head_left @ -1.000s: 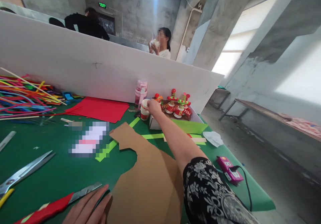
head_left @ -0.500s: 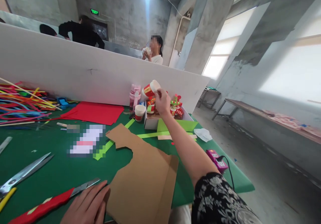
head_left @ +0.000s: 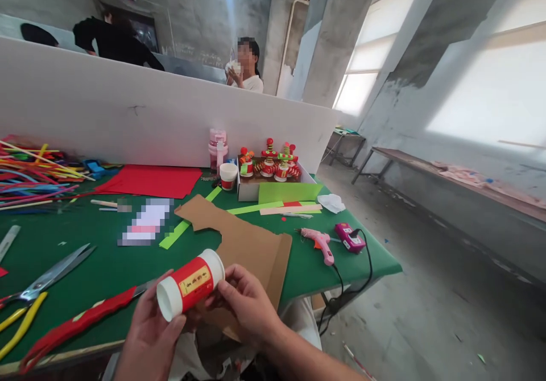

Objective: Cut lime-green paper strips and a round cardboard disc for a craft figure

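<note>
A white paper cup (head_left: 190, 284) with a red band and a yellow label lies sideways between my two hands, above the table's front edge. My left hand (head_left: 156, 327) is closed around its left end, thumb on the near side. At the other end, my right hand (head_left: 243, 295) pinches the cup by its rim. Beneath and behind them is a cut piece of brown cardboard (head_left: 251, 250). Red-handled scissors (head_left: 98, 313) lie just left of my left hand. Farther left are yellow-handled scissors (head_left: 51, 278).
A box (head_left: 249, 192) holds several decorated red cup figures (head_left: 281, 168); another cup (head_left: 228, 176) and a pink bottle (head_left: 218, 150) stand beside it. A pink glue gun (head_left: 319, 243) lies by a purple power socket (head_left: 350, 237). Red paper (head_left: 149, 181) and colourful strips (head_left: 34, 170) lie left.
My right hand has brought the cup from above the box down towards me. My left hand has left the cardboard and taken hold of the cup. The glue gun has come into view.
</note>
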{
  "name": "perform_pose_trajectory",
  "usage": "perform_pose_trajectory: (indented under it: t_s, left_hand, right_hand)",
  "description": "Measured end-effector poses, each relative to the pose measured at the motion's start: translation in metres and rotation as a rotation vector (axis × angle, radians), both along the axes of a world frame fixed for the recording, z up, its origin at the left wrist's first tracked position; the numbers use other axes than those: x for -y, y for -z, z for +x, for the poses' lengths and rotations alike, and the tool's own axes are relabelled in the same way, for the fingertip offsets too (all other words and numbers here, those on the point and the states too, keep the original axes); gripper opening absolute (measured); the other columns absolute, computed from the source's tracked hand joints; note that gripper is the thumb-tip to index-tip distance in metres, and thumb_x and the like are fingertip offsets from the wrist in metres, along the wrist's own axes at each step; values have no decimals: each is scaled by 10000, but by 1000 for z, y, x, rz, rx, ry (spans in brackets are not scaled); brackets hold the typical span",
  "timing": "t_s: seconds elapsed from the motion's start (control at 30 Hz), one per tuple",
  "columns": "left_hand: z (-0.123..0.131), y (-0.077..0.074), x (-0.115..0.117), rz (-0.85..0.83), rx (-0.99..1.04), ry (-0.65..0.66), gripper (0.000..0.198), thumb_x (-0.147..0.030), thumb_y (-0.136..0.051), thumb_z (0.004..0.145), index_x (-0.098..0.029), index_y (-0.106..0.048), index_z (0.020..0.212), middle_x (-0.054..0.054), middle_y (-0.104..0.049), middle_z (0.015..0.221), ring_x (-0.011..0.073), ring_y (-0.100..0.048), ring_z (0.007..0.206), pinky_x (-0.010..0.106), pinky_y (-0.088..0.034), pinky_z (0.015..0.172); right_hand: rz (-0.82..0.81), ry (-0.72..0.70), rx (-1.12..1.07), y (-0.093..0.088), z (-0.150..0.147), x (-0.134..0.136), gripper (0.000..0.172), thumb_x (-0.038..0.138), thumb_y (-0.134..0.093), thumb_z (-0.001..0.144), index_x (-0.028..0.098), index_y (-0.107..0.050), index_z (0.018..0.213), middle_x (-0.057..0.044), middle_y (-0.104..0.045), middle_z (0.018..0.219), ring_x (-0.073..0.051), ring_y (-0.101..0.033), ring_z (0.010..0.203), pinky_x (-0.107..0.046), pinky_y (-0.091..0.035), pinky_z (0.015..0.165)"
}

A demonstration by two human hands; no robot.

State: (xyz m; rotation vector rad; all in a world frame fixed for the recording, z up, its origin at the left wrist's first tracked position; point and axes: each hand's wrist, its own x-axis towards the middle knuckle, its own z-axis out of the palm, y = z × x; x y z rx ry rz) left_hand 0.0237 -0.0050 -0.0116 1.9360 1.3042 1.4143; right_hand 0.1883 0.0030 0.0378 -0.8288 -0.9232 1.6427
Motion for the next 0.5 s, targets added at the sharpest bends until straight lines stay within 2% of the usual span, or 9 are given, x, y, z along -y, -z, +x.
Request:
perform_pose_trajectory:
  t_s: [0.1,0.17,0.2,0.27,0.33,0.4,0.5]
  left_hand:
    - [8,-10,7,-382,398,-54,657,-572,-600,849,-261,-453,1409,83,-765,1108,287,-749,897,371,-647,694]
    - [9,-22,7,-570,586,-186,656,-607,-681,738,-235,-561,1265,75,-772,1038,291,-739,874,356,-632,662]
    - [7,-29,5,-598,611,-268,632,-593,-704,698,-229,-592,1202,65,-771,996,280,-732,846,341,-622,643]
    - [1,-45,1,-560,614,-411,560,-518,-728,660,-234,-622,1131,32,-755,940,240,-709,816,310,-605,652]
    - [-8,-58,-2,-435,620,-485,565,-426,-753,642,-245,-612,1159,3,-727,950,200,-683,857,285,-594,729]
    - [-18,-66,-3,-324,588,-501,604,-370,-783,631,-241,-599,1191,-3,-705,995,170,-663,905,263,-577,797]
    - [-32,-66,-4,-263,425,-476,628,-407,-792,669,-198,-593,1227,44,-685,1130,192,-657,1014,310,-561,906]
  right_hand:
    - [22,-43,79,2,6,2,568,736,-732,681,229,-503,797,35,-594,607,-165,-636,590,-343,-512,732]
    - [81,-36,243,2,13,3,505,693,-681,766,228,-531,894,18,-625,687,-170,-642,637,-336,-506,725]
    - [143,-15,384,1,16,4,448,629,-672,813,227,-546,964,-4,-652,774,-179,-653,699,-334,-504,735]
    - [340,11,759,-1,24,5,306,434,-670,881,221,-566,1073,-64,-675,991,-213,-652,888,-351,-494,806]
    - [569,-48,1128,-2,30,4,194,272,-657,896,202,-594,1066,-111,-655,1143,-251,-606,1041,-391,-465,900]
    - [731,-163,1370,0,33,2,123,249,-651,907,187,-620,1009,-126,-658,1165,-276,-572,1083,-420,-442,945]
    - [813,-231,1488,8,35,-1,190,317,-659,924,181,-648,1056,-123,-662,1190,-281,-545,1137,-426,-425,994]
